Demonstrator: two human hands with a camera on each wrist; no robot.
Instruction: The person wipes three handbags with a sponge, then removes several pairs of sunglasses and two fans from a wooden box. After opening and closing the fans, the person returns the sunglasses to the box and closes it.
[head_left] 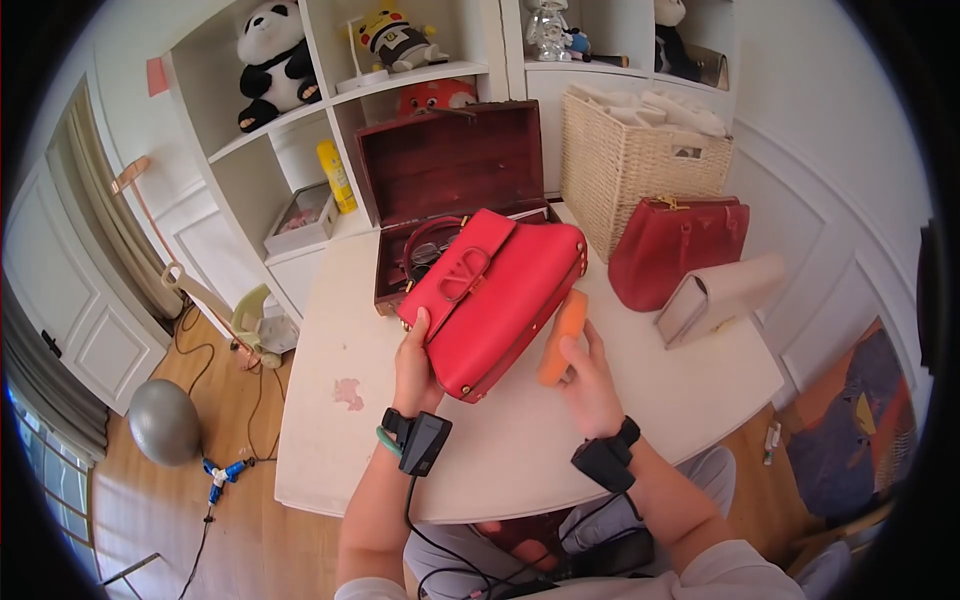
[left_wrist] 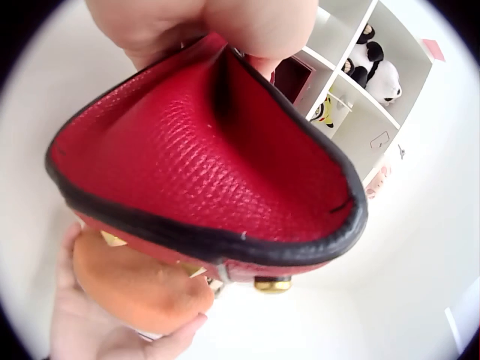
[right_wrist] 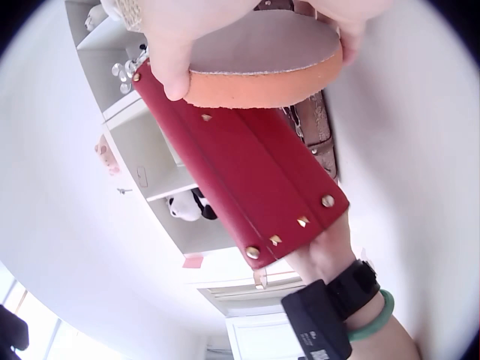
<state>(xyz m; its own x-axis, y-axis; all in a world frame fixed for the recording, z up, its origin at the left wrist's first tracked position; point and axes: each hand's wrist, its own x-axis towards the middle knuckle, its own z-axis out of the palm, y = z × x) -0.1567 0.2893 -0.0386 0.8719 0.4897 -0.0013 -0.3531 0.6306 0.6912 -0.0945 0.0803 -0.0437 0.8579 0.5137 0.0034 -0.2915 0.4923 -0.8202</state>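
Note:
My left hand (head_left: pixel 417 365) grips a red handbag (head_left: pixel 500 290) by its lower left end, thumb on the front flap. The bag is tilted above the table, its gold-studded base turned toward my right hand (head_left: pixel 590 385). In the left wrist view the bag's red side panel (left_wrist: pixel 195 165) with dark edging folds inward under the left fingers. Between thumb and fingers my right hand holds an oval orange sponge (head_left: pixel 565 340), close beside the bag's base. The right wrist view shows the sponge's flat grey face (right_wrist: pixel 262 45) and the bag's base (right_wrist: pixel 240 172) beyond it.
Behind the bag stands an open dark red wooden chest (head_left: pixel 450 160) with items inside. To the right are a wicker basket (head_left: pixel 640 170), a dark red handbag (head_left: pixel 680 250) and a pale pink bag (head_left: pixel 720 295). The white table (head_left: pixel 330 440) has a curved front edge. Cables hang from both wrists.

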